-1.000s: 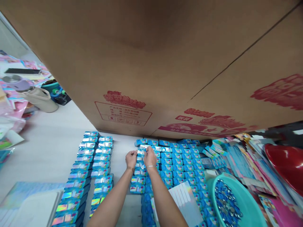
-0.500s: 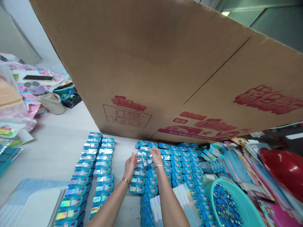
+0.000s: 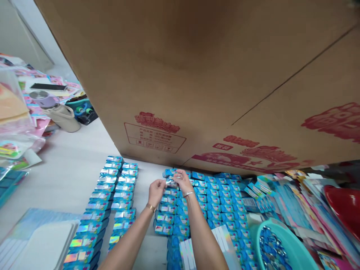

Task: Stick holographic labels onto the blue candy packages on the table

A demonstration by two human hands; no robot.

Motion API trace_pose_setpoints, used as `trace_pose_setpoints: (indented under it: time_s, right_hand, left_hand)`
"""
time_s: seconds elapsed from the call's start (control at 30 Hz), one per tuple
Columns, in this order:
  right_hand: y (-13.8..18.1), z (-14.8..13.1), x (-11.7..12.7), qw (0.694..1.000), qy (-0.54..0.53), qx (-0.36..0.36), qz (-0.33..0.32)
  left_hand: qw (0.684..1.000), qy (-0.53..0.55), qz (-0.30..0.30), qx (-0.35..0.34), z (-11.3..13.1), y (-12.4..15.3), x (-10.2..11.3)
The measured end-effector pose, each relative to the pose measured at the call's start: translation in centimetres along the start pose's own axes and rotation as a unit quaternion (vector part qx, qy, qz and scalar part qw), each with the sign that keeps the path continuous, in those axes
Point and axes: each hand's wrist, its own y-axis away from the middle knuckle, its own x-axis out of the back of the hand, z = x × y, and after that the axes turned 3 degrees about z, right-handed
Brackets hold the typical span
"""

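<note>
My left hand (image 3: 156, 192) is closed, thumb and forefinger pinched at the left end of a small shiny sticker (image 3: 171, 182). From the other side my right hand (image 3: 182, 180) bends its fingers over the sticker's right end. The sticker lies over a small blue box (image 3: 170, 173) row near the back; the fingers partly hide it, so whether it touches the box beneath cannot be told. Similar blue boxes (image 3: 164, 218) in this column carry shiny strips on top. Under my right forearm lie sheets of iridescent stickers (image 3: 225, 240).
A large cardboard carton (image 3: 180, 93) rises behind the boxes. Two rows of blue boxes (image 3: 123, 204) stand left. At right are a turquoise basin (image 3: 298, 243) of small blue pieces, stacked printed cards (image 3: 298, 213) and a red bowl (image 3: 344, 206). A beige flask (image 3: 66, 118) stands far left.
My hands have come closer together and moved slightly toward the back of the boxes, both now meeting at the shiny sticker. The camera view has shifted a little.
</note>
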Motion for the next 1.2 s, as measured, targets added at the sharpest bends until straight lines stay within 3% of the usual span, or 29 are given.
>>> trace_pose_setpoints:
  time_s: [0.07,0.17,0.3,0.57,0.97,1.2]
  right_hand:
    - [-1.0,0.0,-0.6,0.998,0.038,0.047,-0.009]
    - [-2.3,0.0,-1.5,0.982,0.131,0.136,0.013]
    - [-3.6,0.1,-2.2,0.914,0.321,0.246,0.035]
    - [-4.7,0.6,-1.8,0.86,0.44,0.259,0.002]
    - [-5.1,1.0,-2.4,0.826,0.491,0.276,-0.004]
    - [-4.7,1.7,-1.9,0.83,0.489,0.26,0.062]
  left_hand:
    - [0.993,-0.09,0.045,-0.058,0.5,-2.2,0.2]
    - [0.974,-0.201,0.071,-0.072,1.2,-5.0,0.0]
    - [0.966,-0.243,0.074,-0.05,1.0,-7.3,-0.8]
    - [0.958,-0.276,0.07,-0.024,-0.1,-7.6,-1.5]
    - [0.967,-0.242,0.079,-0.011,-1.5,-8.4,-1.7]
    - [0.982,-0.168,0.088,-0.001,-3.2,-8.5,-2.4]
